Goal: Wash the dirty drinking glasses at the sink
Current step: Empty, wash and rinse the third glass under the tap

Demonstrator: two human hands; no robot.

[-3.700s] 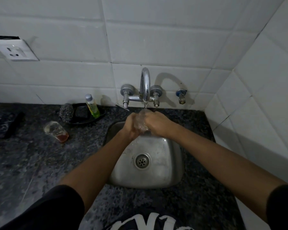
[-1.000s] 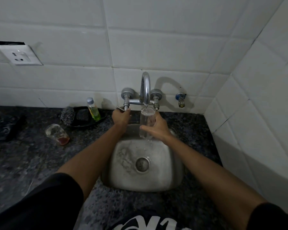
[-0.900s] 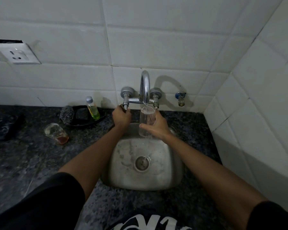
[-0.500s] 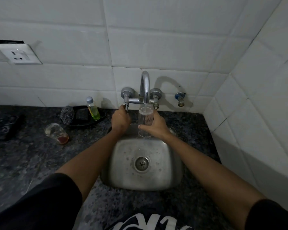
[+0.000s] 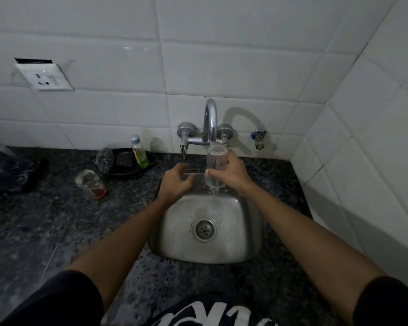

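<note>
Small glass [image 5: 91, 184]: on the counter [image 5: 45, 220], left of the sink [image 5: 222, 250], reddish dregs inside. Left hand [image 5: 174, 184]: over the sink's back edge, fingers loosely spread, grasping nothing. Tall glass [image 5: 216, 168]: upright under the tap [image 5: 210, 121], water spilling from it. Right hand [image 5: 231, 172]: wrapped round the tall glass.
</note>
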